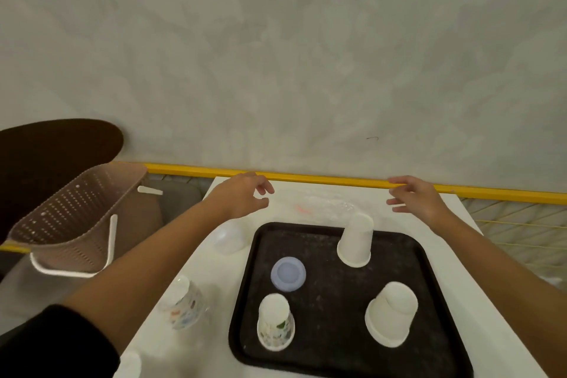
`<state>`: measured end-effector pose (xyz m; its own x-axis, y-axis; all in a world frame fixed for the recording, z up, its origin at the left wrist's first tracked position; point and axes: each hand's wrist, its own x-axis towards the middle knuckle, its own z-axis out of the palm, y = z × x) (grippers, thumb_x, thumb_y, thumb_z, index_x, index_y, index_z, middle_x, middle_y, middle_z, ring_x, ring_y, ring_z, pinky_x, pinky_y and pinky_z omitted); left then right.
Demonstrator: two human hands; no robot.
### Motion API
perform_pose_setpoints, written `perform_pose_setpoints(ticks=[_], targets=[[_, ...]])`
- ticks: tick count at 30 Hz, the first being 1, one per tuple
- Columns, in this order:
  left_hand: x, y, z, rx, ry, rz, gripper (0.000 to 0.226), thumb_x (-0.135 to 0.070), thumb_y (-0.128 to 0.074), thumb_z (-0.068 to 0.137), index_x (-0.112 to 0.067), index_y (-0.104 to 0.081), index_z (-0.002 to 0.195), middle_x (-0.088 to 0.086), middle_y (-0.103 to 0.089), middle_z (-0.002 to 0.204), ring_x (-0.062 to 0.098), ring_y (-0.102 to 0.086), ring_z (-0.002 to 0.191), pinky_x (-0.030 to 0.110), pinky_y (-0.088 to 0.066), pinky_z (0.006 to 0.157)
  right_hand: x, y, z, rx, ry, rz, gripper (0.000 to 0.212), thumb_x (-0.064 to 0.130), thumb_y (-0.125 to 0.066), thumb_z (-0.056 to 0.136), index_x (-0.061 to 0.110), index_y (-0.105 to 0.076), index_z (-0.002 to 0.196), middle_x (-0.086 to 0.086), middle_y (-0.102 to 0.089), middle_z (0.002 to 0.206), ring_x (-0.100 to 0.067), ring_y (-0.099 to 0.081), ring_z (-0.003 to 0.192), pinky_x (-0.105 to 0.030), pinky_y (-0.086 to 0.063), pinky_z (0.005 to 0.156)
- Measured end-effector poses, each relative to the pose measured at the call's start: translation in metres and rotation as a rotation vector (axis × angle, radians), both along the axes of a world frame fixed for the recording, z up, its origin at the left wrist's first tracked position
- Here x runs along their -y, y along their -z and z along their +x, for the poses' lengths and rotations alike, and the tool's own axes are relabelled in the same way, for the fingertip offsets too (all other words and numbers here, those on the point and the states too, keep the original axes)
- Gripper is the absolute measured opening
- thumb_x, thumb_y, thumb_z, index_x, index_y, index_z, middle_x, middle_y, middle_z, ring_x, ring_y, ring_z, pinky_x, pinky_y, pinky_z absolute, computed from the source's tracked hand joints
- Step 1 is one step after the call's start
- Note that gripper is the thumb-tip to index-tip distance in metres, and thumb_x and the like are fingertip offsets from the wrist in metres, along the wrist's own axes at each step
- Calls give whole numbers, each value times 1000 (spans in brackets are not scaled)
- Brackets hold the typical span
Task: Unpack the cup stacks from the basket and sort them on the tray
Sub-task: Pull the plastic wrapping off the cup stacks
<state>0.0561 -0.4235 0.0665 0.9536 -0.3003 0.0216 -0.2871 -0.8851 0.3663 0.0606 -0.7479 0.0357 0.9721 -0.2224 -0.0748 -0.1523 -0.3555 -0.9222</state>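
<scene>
Left hand [245, 195] and right hand [414, 198] open, empty, poised over clear wrapping [319, 205] at table's [211, 273] far edge. Four cup stacks [356, 239] inverted on tray [331, 301]; patterned cups [182, 305] off its left edge. Recommended: lift wrapping level, from both ends.

near edge of the tray [334, 310] and 1 white cup [130, 365] are cut off at the bottom; the basket [70, 218] looks blurred.

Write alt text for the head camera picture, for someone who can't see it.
Left hand and right hand hover, open and empty, above the far end of a white table. Nearer, a black tray carries four cups; a beige basket stands at the left.
</scene>
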Motion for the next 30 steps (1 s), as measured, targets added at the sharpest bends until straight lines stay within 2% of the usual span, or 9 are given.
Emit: perform_pose_setpoints(ticks=[3, 7, 11, 14, 17, 19, 22, 26, 30], targets=[[-13, -9, -33, 6, 11, -60, 22, -24, -58, 88, -22, -61, 110, -3, -59, 111, 12, -52, 98, 23, -42, 82, -18, -18, -33, 54, -79, -31, 24, 3, -53, 91, 6, -58, 114, -9, -58, 88, -20, -63, 73, -27, -54, 68], [-41, -10, -81, 48, 6, -30, 23, -30, -56, 89, -28, -58, 111, -8, -58, 110, 10, -52, 100, 27, -45, 85, -46, -39, -75, 77, -166, -37, 21, 5, -54, 90, 7, -60, 110, -13, -58, 95, -22, -65, 76, -26, -57, 68], [-74, -3, -134, 51, -31, -107, 33, -40, -56, 88, -30, -51, 119, -12, -56, 109, 6, -50, 100, 22, -40, 82, -81, -54, -112, 51, -260, -47, 16, 6, -56, 90, 10, -61, 104, -8, -59, 90, -26, -66, 81, -37, -56, 81], [-103, 10, -170, -15, -95, -180, 48, -54, -58, 80, -34, -46, 121, -14, -54, 111, 6, -48, 106, 25, -42, 86, -110, -58, -135, 26, -343, -55, 13, 7, -57, 90, 14, -61, 100, -8, -62, 90, -22, -67, 80, -29, -57, 75], [-124, 34, -199, -120, -174, -255, 66, -73, -61, 62, -38, -44, 115, -12, -54, 113, 8, -49, 109, 28, -43, 89, -139, -51, -154, -29, -416, -83, 15, 10, -56, 90, 14, -61, 104, -6, -63, 91, -15, -66, 78, -20, -56, 69], [-129, 52, -214, -197, -194, -236, 70, -65, -68, 63, -34, -45, 121, -10, -50, 119, 10, -46, 116, 28, -40, 94, -158, -41, -165, -86, -451, -79, 16, 10, -55, 91, 12, -60, 106, -6, -63, 90, -14, -65, 77, -19, -55, 67], [-131, 74, -228, -281, -143, -40, 87, -64, -69, 63, -33, -32, 136, -11, -35, 137, 12, -35, 128, 36, -36, 105, -184, -18, -179, -175, -478, -67, 15, 10, -54, 91, 13, -60, 105, -5, -62, 91, -13, -63, 77, -20, -55, 68], [-129, 92, -233, -193, -85, 222, 101, -64, -70, 62, -29, -20, 142, -6, -25, 140, 19, -32, 124, 35, -42, 99, -210, 18, -200, -265, -434, 32, 14, 6, -54, 89, 12, -60, 101, -8, -60, 94, -12, -62, 73, -18, -54, 64], [-134, 103, -230, -88, -101, 154, 69, -39, -70, 73, -22, -36, 131, 2, -36, 128, 24, -45, 105, 32, -41, 89, -222, 55, -225, -355, -388, 152, 13, 6, -54, 90, 14, -61, 96, -7, -61, 88, -14, -63, 73, -21, -55, 66]])
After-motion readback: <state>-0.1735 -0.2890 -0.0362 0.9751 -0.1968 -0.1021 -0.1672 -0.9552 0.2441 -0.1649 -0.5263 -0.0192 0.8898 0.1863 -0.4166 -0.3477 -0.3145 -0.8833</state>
